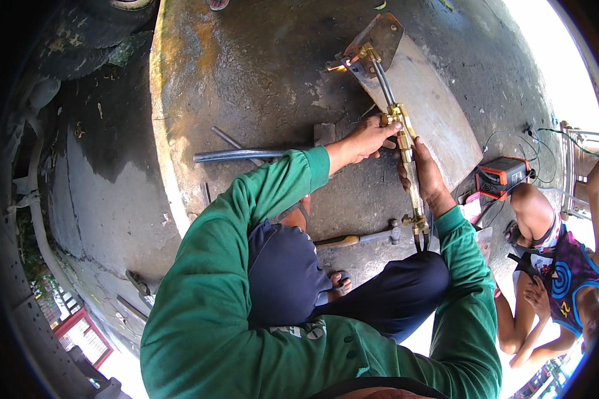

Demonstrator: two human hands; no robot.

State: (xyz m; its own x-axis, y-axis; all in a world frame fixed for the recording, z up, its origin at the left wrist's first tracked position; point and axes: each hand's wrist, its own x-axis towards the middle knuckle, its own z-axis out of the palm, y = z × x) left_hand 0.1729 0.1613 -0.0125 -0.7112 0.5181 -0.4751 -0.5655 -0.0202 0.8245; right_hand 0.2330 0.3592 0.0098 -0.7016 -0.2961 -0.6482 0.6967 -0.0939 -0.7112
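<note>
With both hands I hold a brass cutting torch (408, 186). My left hand (373, 136) is closed at its valve block, thumb and fingers on the fittings. My right hand (424, 174) wraps round the handle lower down. The torch's head (367, 52) is over a rusty steel bracket with holes (387, 33), and a small orange flame shows beside it. The bracket lies at the end of a long pale metal plate (449, 123) on the concrete. Two hoses (421, 241) run from the torch's lower end past my knee.
A steel pipe (233, 155), a thinner bar (227, 136) and a wooden-handled hammer (349, 240) lie near me. An orange-black machine (502, 176) with cables is at right. A co-worker (566, 286) sits low beside me at right. A concrete edge (158, 113) runs along my left.
</note>
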